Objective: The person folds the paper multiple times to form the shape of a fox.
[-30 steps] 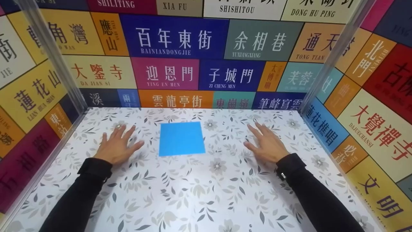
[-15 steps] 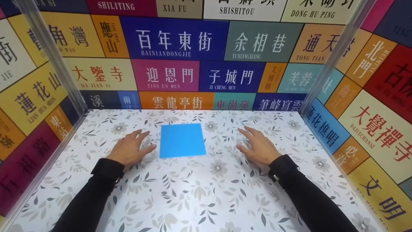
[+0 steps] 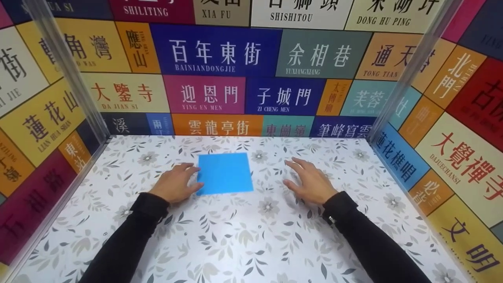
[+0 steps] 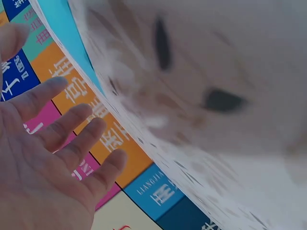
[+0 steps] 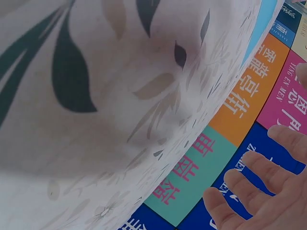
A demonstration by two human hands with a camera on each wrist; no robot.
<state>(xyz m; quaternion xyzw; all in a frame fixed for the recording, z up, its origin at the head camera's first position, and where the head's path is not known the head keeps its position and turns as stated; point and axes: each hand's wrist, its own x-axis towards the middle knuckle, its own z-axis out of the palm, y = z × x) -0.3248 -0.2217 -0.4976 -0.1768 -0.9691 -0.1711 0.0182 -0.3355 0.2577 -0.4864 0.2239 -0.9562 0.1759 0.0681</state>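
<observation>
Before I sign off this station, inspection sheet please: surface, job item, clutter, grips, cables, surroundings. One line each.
Surface: white tabletop with printed grey flowers and leaves; near edge out of frame.
Job item: flat blue square sheet, material not certain, lying on the tabletop toward its far side.
Clutter: nothing seen.
Left grip: bare hand, fingers relaxed, fingertips at the sheet's left edge in the head view; contact can't be told; holds nothing.
Right grip: bare hand, fingers relaxed and spread, apart from the sheet on its right; holds nothing.
Cables: nothing seen.
Surroundings: multicoloured walls of printed rectangular name panels behind and on both sides.
</observation>
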